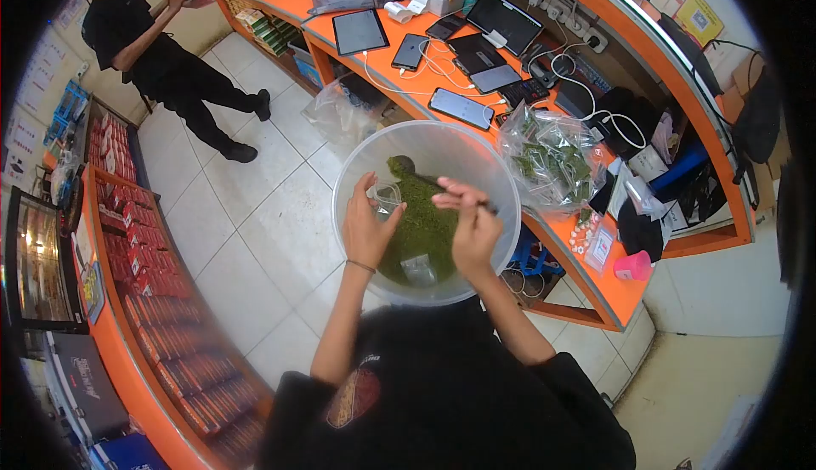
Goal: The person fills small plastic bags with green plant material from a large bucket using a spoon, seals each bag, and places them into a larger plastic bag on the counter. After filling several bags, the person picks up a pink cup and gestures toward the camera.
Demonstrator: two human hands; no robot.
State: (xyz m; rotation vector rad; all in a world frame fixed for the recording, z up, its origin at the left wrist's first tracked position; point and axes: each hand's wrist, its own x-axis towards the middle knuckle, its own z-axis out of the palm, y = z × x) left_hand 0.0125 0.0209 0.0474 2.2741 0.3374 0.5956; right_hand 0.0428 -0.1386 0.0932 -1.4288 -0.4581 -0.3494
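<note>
L hand (371, 222) w/ clr bag (388, 199); R (470, 222) spoon (408, 165).

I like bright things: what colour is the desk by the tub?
Orange; the head view shows the desk best.

We see round translucent tub (450, 143), upright, fine green material (425, 236) across its bottom; dark spoon (406, 165) in our right hand (472, 228), tilted, green-laden bowl at 11 o'clock, handle towards 3; small crinkled clear bag (388, 196) in our left hand (371, 215) at 10 o'clock; clear packet (418, 270) lying on green at 6 o'clock; bulging bag of green-filled packets (552, 157) just outside tub, 2 o'clock
</note>
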